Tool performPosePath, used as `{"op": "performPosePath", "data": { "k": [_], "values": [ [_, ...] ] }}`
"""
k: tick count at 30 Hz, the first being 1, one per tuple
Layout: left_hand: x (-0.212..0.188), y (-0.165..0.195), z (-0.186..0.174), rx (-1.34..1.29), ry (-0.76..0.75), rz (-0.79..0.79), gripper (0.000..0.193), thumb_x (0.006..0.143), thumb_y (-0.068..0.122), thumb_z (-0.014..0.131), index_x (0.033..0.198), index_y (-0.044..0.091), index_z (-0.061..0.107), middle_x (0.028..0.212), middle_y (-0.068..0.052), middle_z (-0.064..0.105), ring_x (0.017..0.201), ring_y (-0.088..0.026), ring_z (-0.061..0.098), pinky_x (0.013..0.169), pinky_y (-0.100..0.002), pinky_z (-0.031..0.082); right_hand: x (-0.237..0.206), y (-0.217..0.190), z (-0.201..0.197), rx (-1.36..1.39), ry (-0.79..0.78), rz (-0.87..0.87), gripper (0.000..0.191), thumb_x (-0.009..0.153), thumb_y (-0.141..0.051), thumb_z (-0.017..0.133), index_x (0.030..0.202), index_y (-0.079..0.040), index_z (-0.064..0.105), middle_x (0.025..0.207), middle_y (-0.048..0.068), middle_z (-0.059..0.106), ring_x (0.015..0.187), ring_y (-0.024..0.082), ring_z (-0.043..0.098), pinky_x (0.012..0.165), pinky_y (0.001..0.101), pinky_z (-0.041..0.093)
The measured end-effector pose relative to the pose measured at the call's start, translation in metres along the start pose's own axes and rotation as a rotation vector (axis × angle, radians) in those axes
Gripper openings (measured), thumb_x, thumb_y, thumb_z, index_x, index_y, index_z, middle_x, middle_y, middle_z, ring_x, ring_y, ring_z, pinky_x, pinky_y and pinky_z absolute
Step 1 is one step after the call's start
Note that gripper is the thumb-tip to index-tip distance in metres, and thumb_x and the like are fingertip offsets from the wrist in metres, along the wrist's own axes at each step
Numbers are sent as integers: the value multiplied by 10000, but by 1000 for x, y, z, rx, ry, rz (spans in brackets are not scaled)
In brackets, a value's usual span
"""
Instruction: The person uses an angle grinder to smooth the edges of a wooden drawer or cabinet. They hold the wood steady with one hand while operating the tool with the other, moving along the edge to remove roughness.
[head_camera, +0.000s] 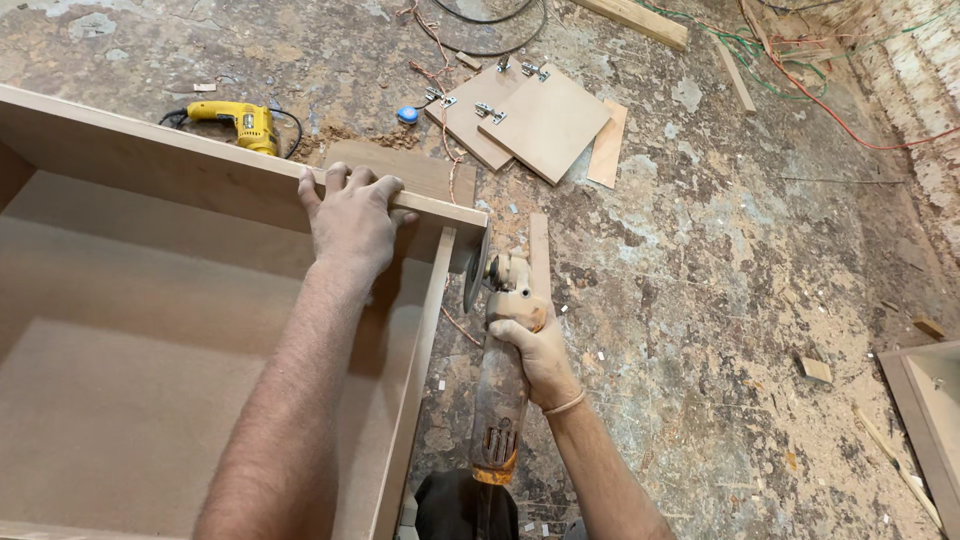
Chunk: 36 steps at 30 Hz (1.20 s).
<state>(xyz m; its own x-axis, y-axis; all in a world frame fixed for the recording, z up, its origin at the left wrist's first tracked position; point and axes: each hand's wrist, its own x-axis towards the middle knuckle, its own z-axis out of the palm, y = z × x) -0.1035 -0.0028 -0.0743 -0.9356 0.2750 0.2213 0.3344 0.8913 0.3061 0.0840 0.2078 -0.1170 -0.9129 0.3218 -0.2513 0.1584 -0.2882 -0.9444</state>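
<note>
The grinder (500, 350) sits right at the outer corner of the cabinet (150, 330), its disc (477, 268) on edge and touching, or as good as touching, the end of the side panel where it meets the top rail. The right hand (540, 350) is wrapped tight round the grinder's dusty body, just behind the head, with a thin band on the wrist. The tool's tail end is orange and points back toward the person.

The left hand (352, 218) is flat on the cabinet's top rail, fingers curled over the far edge, gripping it near that same corner. The cabinet is an open brown box lying on the floor (720, 300), inside face up.

Further out: a yellow drill (240, 122) lies on the floor behind the cabinet, cord trailing. Beyond the corner there's a stack of door panels (535, 118) with metal hinges on them, and a small blue round thing (407, 114) just beside them. Wood strips, offcuts, sawdust and loose red and green wires are scattered over the rough floor. Another board corner (925, 400) shows at the right edge.
</note>
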Motion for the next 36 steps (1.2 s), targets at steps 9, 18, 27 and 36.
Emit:
{"op": "performPosePath", "data": {
  "k": [9, 18, 27, 36],
  "values": [
    [4, 5, 1, -38, 18, -5, 420, 851, 511, 739, 1193, 268, 723, 1282, -30, 633, 1401, -291, 404, 1195, -639, 95, 13, 53, -14, 58, -25, 204, 209, 804, -21, 715, 1006, -52, 669, 783, 34, 668, 632, 155, 649, 554, 313, 569],
    [6, 7, 1, -39, -25, -12, 434, 868, 537, 718, 1216, 277, 704, 1300, -12, 617, 1419, -287, 369, 1202, -633, 80, 20, 60, -29, 66, -2, 233, 198, 805, -38, 700, 996, -43, 650, 743, 65, 656, 571, 203, 656, 501, 344, 591],
    [14, 15, 0, -33, -41, -29, 430, 853, 551, 710, 1190, 284, 706, 1303, -30, 601, 1405, -296, 354, 1179, -640, 63, 34, 40, -24, 63, -40, 201, 279, 800, -51, 713, 1067, -39, 634, 810, 90, 670, 629, 205, 668, 540, 349, 595],
    [15, 22, 1, -62, -21, -40, 389, 827, 538, 739, 1125, 288, 723, 1242, -7, 626, 1385, -286, 385, 1194, -637, 81, 46, 39, -35, 100, -66, 209, 292, 826, -61, 698, 1111, -37, 640, 872, 80, 684, 704, 204, 685, 615, 346, 609]
  ]
}}
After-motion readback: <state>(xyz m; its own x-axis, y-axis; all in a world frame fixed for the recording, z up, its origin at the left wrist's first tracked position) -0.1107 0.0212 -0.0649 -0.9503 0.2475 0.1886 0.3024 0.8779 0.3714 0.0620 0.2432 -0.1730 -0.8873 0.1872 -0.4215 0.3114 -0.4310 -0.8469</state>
